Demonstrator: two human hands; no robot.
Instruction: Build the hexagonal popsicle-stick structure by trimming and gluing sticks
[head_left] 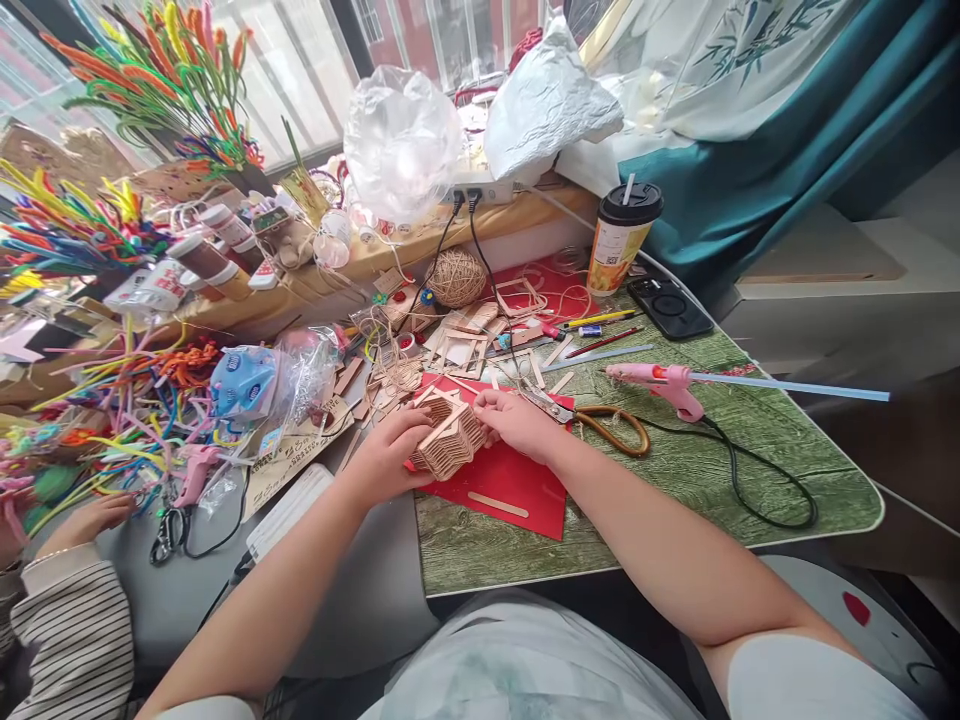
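Note:
A box built of stacked wooden craft sticks point(452, 447) is held tilted over a red sheet point(541, 500), with a few sticks lying across its top. My left hand point(390, 452) wraps round its left side, thumb near the upper edge. At the box's right edge, my right hand point(514, 420) is closed, thumb and fingertips pinched against it; whether a small piece is between them I cannot tell. One loose craft stick point(498, 504) lies on the red sheet below. Scissors with brown handles point(615, 430) rest just right of my right hand.
A pink glue gun point(660, 385) with a long glue stick lies at right, its cord point(739, 480) looping over the green mat. Behind are a lidded cup point(622, 240), a phone point(670, 306), and a twine ball point(456, 278). Another person's hand point(94, 520) is at far left among pipe cleaners.

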